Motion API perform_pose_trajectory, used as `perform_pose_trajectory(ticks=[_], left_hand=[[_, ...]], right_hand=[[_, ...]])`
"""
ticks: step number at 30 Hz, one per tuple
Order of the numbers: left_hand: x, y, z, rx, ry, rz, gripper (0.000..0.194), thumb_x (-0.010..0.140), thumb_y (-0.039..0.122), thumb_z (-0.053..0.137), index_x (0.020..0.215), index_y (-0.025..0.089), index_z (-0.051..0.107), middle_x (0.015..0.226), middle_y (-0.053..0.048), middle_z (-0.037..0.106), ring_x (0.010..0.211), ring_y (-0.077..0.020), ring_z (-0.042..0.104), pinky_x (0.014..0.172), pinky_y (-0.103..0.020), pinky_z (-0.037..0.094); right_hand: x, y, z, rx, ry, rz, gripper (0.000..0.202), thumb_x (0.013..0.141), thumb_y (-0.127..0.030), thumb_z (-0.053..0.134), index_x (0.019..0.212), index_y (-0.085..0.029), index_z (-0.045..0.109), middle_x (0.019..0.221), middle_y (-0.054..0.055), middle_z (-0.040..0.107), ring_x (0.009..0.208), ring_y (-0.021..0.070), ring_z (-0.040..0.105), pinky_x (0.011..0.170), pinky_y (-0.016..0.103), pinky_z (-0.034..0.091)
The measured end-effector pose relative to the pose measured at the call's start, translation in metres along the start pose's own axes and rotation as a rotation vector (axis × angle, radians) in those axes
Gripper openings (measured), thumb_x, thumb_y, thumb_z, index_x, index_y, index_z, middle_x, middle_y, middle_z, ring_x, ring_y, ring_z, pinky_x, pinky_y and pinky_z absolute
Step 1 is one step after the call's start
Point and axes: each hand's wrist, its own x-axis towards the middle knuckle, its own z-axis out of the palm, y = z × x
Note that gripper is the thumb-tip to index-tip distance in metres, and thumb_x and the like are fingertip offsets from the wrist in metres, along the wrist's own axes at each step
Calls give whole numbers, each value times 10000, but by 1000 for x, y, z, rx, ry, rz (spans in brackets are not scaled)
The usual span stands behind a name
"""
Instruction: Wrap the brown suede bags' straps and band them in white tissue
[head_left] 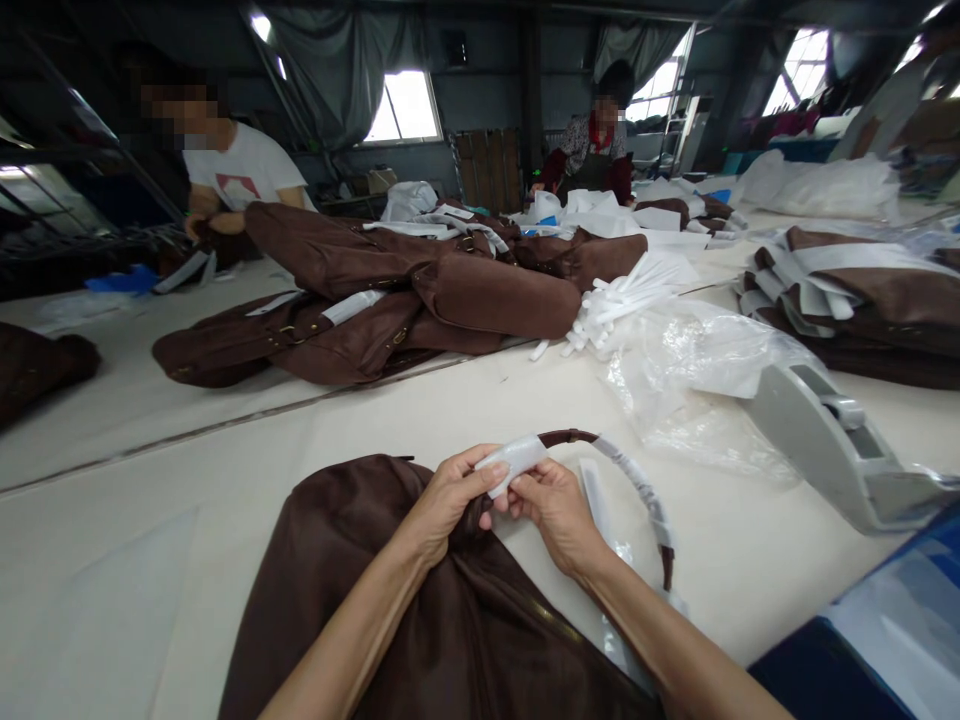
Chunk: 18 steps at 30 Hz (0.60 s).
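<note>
A dark brown handbag [337, 560] lies on the table in front of me, with a brass-coloured zip along its right side. Its strap [559, 437] curves up and round to the right, partly wrapped in white material. Around the strap's left end sits a white foam wrap [517, 462]. My left hand [457, 490] pinches this wrap from the left, thumb on top. From the right, my right hand [551, 505] closes its fingers on the wrap's lower edge. The fingertips of both hands are nearly touching.
Several brown bags [360, 280] are piled across the table, beside white foam tubes [622, 300] and clear plastic [697, 370]. A grey tape dispenser [832, 440] stands at right, near a blue box [825, 660]. More bags [870, 300] lie behind it. Co-workers stand beyond the table.
</note>
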Motion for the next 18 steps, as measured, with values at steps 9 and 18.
perform_pose_trajectory(ticks=[9,18], left_hand=[[0,-1,1,41,-38,-31,593,769,435,767,1251,108,659,577,-10,608,540,-111,513,416,-163,419],[6,-3,3,88,-94,-86,663,724,479,785,1262,122,634,681,-44,677,574,-142,572,438,-196,435]], right_hand=[[7,-1,4,-18,35,33,147,718,-267,694,810,-152,697,543,-11,631,459,123,538,490,238,410],[13,2,-2,-141,135,72,273,739,-423,652,634,-188,561,442,-56,468,432,85,411,423,209,258]])
